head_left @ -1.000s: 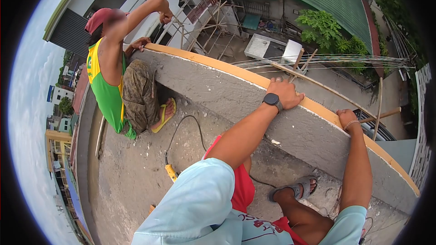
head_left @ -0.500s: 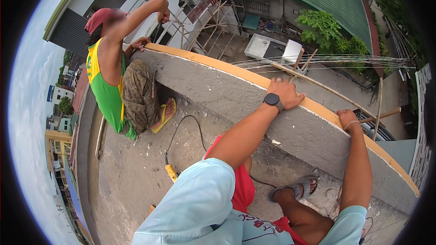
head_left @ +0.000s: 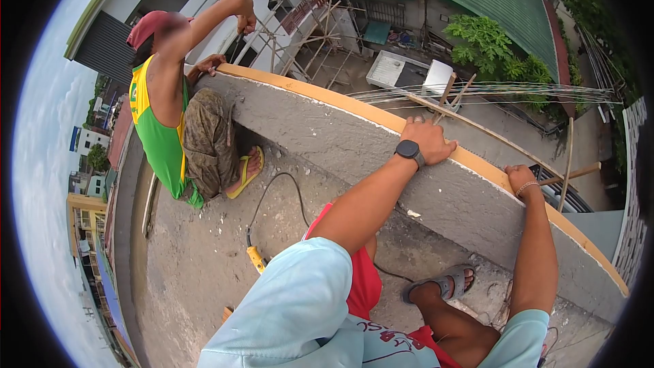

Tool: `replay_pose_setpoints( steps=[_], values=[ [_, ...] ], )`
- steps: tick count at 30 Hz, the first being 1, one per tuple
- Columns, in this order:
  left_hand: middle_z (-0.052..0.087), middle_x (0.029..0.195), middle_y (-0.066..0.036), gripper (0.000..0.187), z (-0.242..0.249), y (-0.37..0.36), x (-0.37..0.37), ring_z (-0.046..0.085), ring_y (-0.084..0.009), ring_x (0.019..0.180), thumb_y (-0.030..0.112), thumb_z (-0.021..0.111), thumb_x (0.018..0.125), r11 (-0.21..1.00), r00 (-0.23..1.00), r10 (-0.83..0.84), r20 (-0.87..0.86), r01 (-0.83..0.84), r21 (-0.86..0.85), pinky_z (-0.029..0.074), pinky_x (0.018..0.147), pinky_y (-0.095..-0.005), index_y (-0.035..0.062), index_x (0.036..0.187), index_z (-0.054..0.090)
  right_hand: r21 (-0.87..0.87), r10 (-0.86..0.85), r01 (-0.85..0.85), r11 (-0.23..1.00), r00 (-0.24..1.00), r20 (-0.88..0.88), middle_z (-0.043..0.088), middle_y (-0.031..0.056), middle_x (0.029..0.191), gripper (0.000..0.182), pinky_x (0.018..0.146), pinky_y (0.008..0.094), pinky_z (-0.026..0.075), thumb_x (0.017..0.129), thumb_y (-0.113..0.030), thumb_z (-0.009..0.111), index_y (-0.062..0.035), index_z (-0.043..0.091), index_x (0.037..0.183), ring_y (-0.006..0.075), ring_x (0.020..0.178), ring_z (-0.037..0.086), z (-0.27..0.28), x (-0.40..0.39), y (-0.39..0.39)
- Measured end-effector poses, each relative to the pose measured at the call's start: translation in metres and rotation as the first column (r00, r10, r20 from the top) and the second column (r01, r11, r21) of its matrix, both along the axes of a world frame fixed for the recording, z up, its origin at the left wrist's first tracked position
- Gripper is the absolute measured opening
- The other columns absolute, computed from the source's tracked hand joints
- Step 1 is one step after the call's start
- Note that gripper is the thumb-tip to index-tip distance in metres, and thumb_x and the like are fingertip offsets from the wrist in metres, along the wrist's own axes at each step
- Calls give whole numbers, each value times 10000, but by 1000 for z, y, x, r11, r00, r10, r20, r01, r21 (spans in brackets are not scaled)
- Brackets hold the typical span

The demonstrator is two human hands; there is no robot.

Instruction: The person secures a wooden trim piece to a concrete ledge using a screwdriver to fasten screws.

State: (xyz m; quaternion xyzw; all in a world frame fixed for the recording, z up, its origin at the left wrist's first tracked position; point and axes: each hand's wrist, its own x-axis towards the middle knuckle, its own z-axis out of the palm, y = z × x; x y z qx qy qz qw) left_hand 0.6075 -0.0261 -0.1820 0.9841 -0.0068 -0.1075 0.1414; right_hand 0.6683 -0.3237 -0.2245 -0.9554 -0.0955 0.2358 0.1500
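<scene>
A long orange-tan board (head_left: pixel 327 97) runs along the top outer edge of a rough grey concrete parapet (head_left: pixel 340 133). My left hand (head_left: pixel 429 140), with a dark watch on the wrist, grips the board near its middle, the fingers curled over the far edge. Farther right, my right hand (head_left: pixel 523 181), with a bracelet, holds the same board; its fingertips are hidden beyond the edge. At the board's left end a co-worker's hand (head_left: pixel 210 65) rests on it, and that person's other hand (head_left: pixel 246 24) is raised in a fist above.
The co-worker (head_left: pixel 163 123) squats by the parapet. On the concrete floor (head_left: pixel 184 259) lies a yellow power tool (head_left: pixel 256 257) with a black cord, near my legs. Beyond the parapet is a drop to a yard with wooden poles (head_left: pixel 477 133), wires, scaffolding (head_left: pixel 272 34) and a green roof (head_left: pixel 463 0).
</scene>
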Motion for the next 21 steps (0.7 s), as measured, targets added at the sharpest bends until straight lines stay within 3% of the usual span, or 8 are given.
replay_pose_setpoints(
  steps=[5,13,21],
  values=[
    [627,1113,-192,594,2,0,-1,566,-334,1102,560,447,863,1000,1000,2,-3,-2,-4,330,1020,-494,54,1071,678,-14,55,-55,998,998,0,630,278,981,455,893,427,440,912,-344,433,37,679,874,429,977,582,12,-5,6],
    [628,1111,-191,590,2,0,-1,564,-339,1103,561,450,861,1000,1000,10,6,-10,-10,329,1022,-491,56,1060,681,22,-73,74,997,997,-7,627,301,947,471,873,416,445,920,-355,458,65,666,870,426,937,595,-2,-1,0],
    [626,1120,-187,593,0,0,0,566,-327,1102,562,445,862,1000,1000,13,3,-13,-16,322,1029,-490,59,1073,678,16,-29,29,999,1000,1,630,294,942,470,870,411,450,920,-354,453,61,668,867,423,928,600,-15,5,-7]
  ],
)
